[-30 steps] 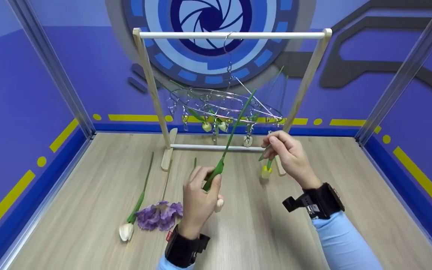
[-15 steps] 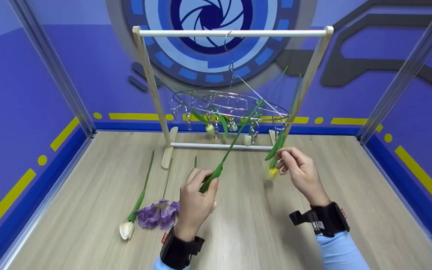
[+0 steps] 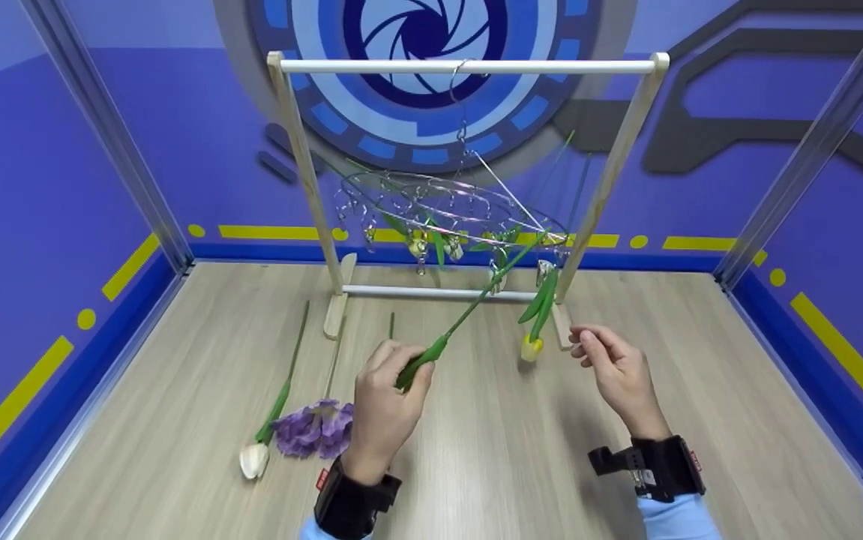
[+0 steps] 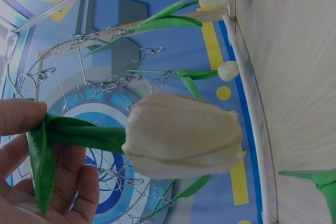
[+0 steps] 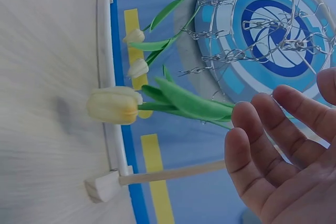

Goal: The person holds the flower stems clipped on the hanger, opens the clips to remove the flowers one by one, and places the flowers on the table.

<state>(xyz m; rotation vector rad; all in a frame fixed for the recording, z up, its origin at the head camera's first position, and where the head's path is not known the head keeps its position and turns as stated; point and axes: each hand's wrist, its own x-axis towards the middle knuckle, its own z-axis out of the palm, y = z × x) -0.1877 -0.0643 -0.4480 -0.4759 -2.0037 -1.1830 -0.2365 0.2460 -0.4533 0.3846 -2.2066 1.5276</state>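
My left hand (image 3: 388, 409) pinches a white tulip (image 4: 181, 137) by its green stem and leaves. Its long stem (image 3: 468, 311) slants up and right toward a wire clip hanger (image 3: 446, 232); in the left wrist view the bloom is close to the camera. A yellow-and-white tulip (image 3: 531, 347) hangs bloom-down from the hanger's right side. Just right of it is my right hand (image 3: 618, 379), holding nothing, its fingers loosely bent; the right wrist view shows the fingers (image 5: 247, 119) near the leaves. Other pale tulips (image 5: 138, 68) hang upside down farther back.
A wooden stand with a white top bar (image 3: 371, 68) carries the hanger by its hook. On the table at left lie a white tulip (image 3: 253, 460) and a purple flower (image 3: 311, 429). Walls with blue-purple panels enclose the table.
My right hand has let go of the yellow tulip and drawn back right and down; the tulip now hangs by itself. The stem in my left hand has tilted further right.
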